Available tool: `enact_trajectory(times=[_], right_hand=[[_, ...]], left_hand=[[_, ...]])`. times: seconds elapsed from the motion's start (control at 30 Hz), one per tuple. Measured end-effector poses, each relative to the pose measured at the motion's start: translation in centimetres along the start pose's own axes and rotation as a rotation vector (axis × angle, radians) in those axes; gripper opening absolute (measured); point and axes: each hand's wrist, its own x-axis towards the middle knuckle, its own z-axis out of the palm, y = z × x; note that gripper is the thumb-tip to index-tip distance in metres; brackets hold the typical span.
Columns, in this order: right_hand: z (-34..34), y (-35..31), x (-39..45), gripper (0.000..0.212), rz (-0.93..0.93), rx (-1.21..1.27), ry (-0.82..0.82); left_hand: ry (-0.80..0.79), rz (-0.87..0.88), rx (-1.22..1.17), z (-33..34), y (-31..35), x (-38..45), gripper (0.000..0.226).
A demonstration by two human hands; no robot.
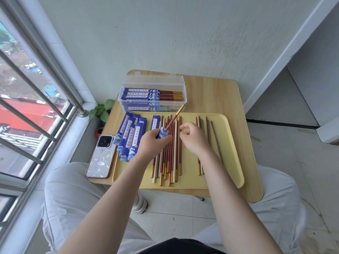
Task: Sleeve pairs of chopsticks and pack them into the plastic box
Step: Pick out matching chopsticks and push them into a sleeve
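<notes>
— What's the left hand [153,142] got?

— A blue paper sleeve [162,133], fingers curled round it, with a red chopstick [174,117] poking out of its open end and slanting up and away, gold tip on top.

— And the right hand [192,137]?

— Just beside the left, not touching it. Fingers are curled with thumb and forefinger close together; I cannot tell whether they pinch anything.

— Where are the rest of the chopsticks?

— A loose bunch [169,153] lies right under and between both hands on the yellow tray [231,162], red and white ones with gold ends toward the person. A smaller group [203,143] lies just right of the right hand.

— Empty sleeves?

— A pile of them [129,138] sits left of the left hand, on the tray's edge.

— The box?

— The clear plastic box [153,92] stands beyond both hands, lid open, sleeved pairs [152,94] stacked inside, lying sideways.

— Anything else?

— A phone [101,156] left of the tray on the table [220,96], and a small green plant [101,110] by the window beyond it.
</notes>
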Motion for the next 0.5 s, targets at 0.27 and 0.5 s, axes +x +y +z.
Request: enact_trajectory(times=[0.27,0.5], right_hand=[[2.8,2.0,-0.3,0.041,0.108,-0.346,-0.055],[3.1,2.4,-0.1,0.055,0.121,-0.443,-0.068]], left_hand=[[-0.041,-0.083,0.043,0.5,-0.9,0.4,0.017],[-0.081,-0.137,0.095,0.9,-1.9,0.5,0.022]])
